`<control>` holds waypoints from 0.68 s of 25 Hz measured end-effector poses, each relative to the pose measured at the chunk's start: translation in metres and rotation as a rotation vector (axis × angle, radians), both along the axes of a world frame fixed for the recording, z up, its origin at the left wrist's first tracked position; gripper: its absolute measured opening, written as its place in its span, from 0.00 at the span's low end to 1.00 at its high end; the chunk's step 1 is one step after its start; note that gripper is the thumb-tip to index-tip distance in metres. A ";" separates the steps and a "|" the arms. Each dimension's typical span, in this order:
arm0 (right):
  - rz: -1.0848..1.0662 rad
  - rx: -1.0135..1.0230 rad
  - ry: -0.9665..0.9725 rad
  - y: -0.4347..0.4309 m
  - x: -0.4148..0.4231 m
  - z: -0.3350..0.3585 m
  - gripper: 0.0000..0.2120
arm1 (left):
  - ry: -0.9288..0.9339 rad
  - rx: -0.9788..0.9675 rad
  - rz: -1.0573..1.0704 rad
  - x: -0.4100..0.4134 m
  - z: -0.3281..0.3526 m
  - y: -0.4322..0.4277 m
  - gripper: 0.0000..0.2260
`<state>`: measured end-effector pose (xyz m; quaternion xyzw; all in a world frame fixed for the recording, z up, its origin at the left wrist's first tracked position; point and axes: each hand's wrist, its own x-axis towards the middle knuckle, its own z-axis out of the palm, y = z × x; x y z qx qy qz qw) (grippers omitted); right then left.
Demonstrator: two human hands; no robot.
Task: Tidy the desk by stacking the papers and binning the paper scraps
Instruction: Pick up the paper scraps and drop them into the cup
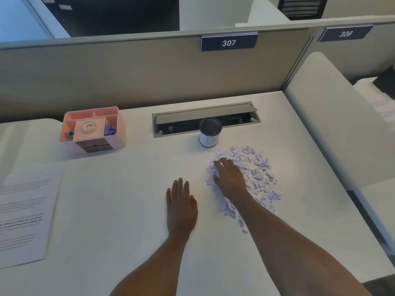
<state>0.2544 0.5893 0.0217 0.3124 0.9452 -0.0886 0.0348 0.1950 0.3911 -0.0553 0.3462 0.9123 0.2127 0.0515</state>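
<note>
A heap of small lilac-white paper scraps (256,174) is spread over the right half of the white desk (119,189). My right hand (229,178) lies on the heap's left side, fingers slightly bent over the scraps, touching them. Flat on the bare desk just left of the heap rests my left hand (181,206), fingers straight. A small white cup-shaped bin (210,133) with a dark inside stands behind the scraps. Printed papers (23,216) lie stacked at the desk's left edge.
A pink desk organiser (94,129) with tape and clips stands at the back left. An open cable hatch (206,118) runs behind the bin. Grey partition panels (149,71) close the back and right side. More printed sheets (382,107) lie on the neighbouring desk.
</note>
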 end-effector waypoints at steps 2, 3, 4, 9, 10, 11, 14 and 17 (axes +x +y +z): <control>-0.002 -0.043 -0.046 0.007 -0.006 -0.001 0.28 | 0.008 -0.019 0.025 0.002 0.002 0.002 0.23; 0.005 -0.054 -0.077 0.010 -0.009 -0.002 0.30 | 0.008 -0.024 0.027 0.002 0.003 0.003 0.23; 0.019 -0.051 -0.112 0.012 -0.011 -0.004 0.30 | 0.012 -0.026 0.026 0.002 0.002 0.004 0.24; 0.043 -0.033 -0.097 0.016 -0.018 -0.008 0.18 | 0.020 -0.045 0.033 0.002 0.003 0.004 0.23; 0.053 -0.022 -0.086 0.017 -0.019 -0.008 0.17 | 0.019 -0.050 0.031 0.002 0.003 0.004 0.23; 0.063 -0.015 -0.083 0.018 -0.019 -0.007 0.16 | 0.018 -0.053 0.028 0.002 0.003 0.004 0.23; 0.083 -0.023 -0.083 0.023 -0.018 -0.006 0.16 | 0.022 -0.053 0.024 0.002 0.004 0.003 0.24; 0.102 -0.025 -0.066 0.027 -0.014 -0.011 0.15 | 0.014 -0.073 0.029 0.002 0.005 0.004 0.24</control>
